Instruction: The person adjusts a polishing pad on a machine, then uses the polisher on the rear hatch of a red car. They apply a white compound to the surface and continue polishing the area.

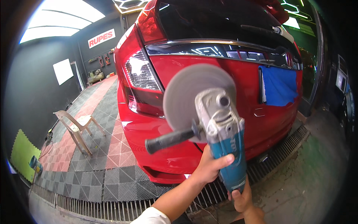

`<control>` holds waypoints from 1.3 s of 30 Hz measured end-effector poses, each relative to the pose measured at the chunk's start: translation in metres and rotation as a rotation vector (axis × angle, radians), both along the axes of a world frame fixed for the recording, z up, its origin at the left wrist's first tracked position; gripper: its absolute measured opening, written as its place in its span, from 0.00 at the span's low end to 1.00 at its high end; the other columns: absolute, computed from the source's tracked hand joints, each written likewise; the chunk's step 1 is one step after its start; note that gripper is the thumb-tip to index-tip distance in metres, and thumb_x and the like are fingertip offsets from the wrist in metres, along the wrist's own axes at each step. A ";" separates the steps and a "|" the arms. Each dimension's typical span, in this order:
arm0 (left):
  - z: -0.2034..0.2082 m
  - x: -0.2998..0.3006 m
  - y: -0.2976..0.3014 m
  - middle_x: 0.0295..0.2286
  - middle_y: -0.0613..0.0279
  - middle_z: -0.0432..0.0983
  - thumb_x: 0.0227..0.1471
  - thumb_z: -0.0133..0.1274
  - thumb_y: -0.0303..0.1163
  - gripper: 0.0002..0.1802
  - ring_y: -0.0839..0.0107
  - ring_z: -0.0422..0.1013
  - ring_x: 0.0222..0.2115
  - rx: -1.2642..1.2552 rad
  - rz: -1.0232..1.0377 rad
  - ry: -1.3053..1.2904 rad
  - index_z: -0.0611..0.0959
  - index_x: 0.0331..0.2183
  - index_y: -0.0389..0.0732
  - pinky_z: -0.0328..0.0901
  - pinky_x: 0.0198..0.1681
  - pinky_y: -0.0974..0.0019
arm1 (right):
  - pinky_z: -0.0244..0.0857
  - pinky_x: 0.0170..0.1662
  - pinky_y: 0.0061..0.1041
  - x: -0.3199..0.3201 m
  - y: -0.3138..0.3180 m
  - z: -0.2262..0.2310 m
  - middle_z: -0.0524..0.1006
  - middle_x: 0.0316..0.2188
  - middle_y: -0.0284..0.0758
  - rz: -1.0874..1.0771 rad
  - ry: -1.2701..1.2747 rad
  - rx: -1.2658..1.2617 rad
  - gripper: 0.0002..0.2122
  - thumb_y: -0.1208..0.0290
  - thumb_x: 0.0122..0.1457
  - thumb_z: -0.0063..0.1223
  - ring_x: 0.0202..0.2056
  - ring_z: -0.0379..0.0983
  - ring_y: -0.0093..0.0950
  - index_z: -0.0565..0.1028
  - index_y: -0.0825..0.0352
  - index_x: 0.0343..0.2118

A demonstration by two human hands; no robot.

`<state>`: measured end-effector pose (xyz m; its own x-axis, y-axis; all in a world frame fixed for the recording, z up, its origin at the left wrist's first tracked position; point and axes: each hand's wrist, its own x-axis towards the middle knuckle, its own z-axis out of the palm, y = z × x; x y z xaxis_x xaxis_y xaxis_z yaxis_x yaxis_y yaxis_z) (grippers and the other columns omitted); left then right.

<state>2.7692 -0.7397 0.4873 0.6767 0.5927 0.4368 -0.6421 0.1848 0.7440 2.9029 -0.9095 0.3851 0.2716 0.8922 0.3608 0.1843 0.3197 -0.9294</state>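
Observation:
I hold a teal rotary polisher (pixel 227 145) with a grey metal head in both hands. My left hand (pixel 214 164) is closed around the body behind the head, thumb on top. Lower down, my right hand (pixel 241 198) grips the rear end of the body. The black side handle (pixel 167 141) sticks out to the left with no hand on it. A large round grey pad (pixel 179 97) looks smeared, as if spinning. Behind it stands the rear of a red car (pixel 149 130); whether the pad touches the paint, I cannot tell.
A blue cloth (pixel 281 86) covers part of the car's tailgate. Left of the car, a plastic chair (pixel 80 127) stands on grey and red floor tiles (pixel 123 179). A metal drain grate (pixel 123 207) crosses below. A bucket (pixel 36 164) and a green mat (pixel 23 153) are far left.

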 end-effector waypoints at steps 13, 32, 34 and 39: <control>-0.019 0.036 -0.009 0.48 0.47 0.83 0.49 0.76 0.54 0.50 0.58 0.82 0.47 0.027 -0.021 0.085 0.76 0.60 0.29 0.78 0.52 0.55 | 0.65 0.64 0.37 0.024 -0.021 -0.003 0.74 0.62 0.46 -0.010 0.040 -0.022 0.50 0.32 0.66 0.58 0.60 0.72 0.35 0.58 0.75 0.73; 0.013 0.009 0.032 0.60 0.40 0.74 0.47 0.77 0.52 0.63 0.42 0.77 0.58 -0.009 -0.166 -0.136 0.62 0.73 0.40 0.75 0.61 0.39 | 0.72 0.63 0.42 0.001 0.020 0.058 0.76 0.63 0.56 -0.009 -0.193 0.073 0.54 0.41 0.66 0.65 0.62 0.78 0.48 0.45 0.71 0.79; 0.017 -0.010 0.041 0.59 0.40 0.74 0.49 0.76 0.54 0.64 0.39 0.76 0.59 0.038 -0.154 -0.199 0.58 0.75 0.42 0.72 0.63 0.34 | 0.77 0.56 0.47 -0.006 0.032 0.057 0.80 0.56 0.60 0.017 -0.285 0.084 0.54 0.41 0.66 0.64 0.54 0.82 0.55 0.44 0.71 0.79; 0.036 -0.058 0.062 0.58 0.40 0.74 0.52 0.71 0.63 0.63 0.39 0.77 0.57 0.075 -0.078 -0.403 0.59 0.74 0.41 0.75 0.60 0.32 | 0.78 0.47 0.51 -0.033 0.063 0.094 0.84 0.46 0.61 0.121 -0.381 0.031 0.54 0.37 0.65 0.61 0.44 0.85 0.60 0.44 0.69 0.79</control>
<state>2.7110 -0.6776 0.5230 0.4844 0.5029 0.7158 -0.8709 0.1994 0.4493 2.8701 -0.8465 0.4795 0.0070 0.8965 0.4431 0.4731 0.3874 -0.7912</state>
